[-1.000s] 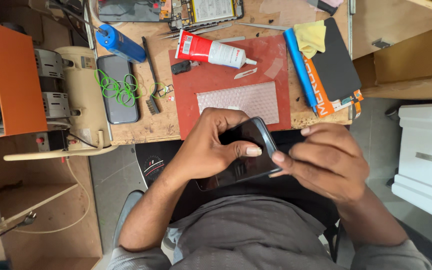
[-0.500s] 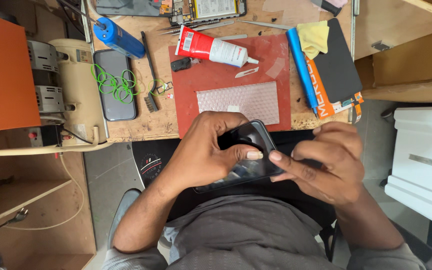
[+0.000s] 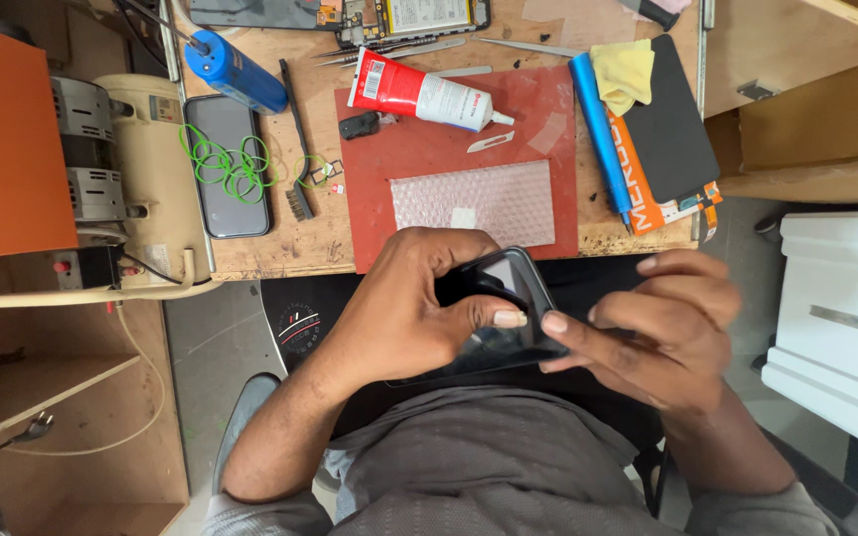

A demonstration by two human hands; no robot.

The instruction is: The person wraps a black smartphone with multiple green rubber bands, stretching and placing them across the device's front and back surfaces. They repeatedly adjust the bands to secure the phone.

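- The person holds a dark smartphone (image 3: 503, 308) over the lap, just off the near edge of the desk (image 3: 280, 248), toward 6 o'clock from the red mat (image 3: 429, 149).
- The left hand (image 3: 409, 308) is wrapped around the phone's left side, fingers curled over its top edge and the thumb laid flat across the glass.
- The right hand (image 3: 667, 337) is half open, its forefinger tip touching the phone's right edge at about 3 o'clock; the other fingers are loosely spread and hold nothing.
- Judged from this grip, the work is a pressing or seating of the screen along its edge. It would go best with steady, even thumb pressure, moving around the rim rather than bearing on the middle of the glass.
- The left hand's cradle should stay firm so the phone does not twist or slip toward the floor.
- On the mat lie a bubble-wrap sheet (image 3: 474, 203) and, at 12 o'clock, a red-and-white glue tube (image 3: 424, 94).
- A second phone (image 3: 228, 169) with green rubber bands (image 3: 225, 164) lies at 9 o'clock.
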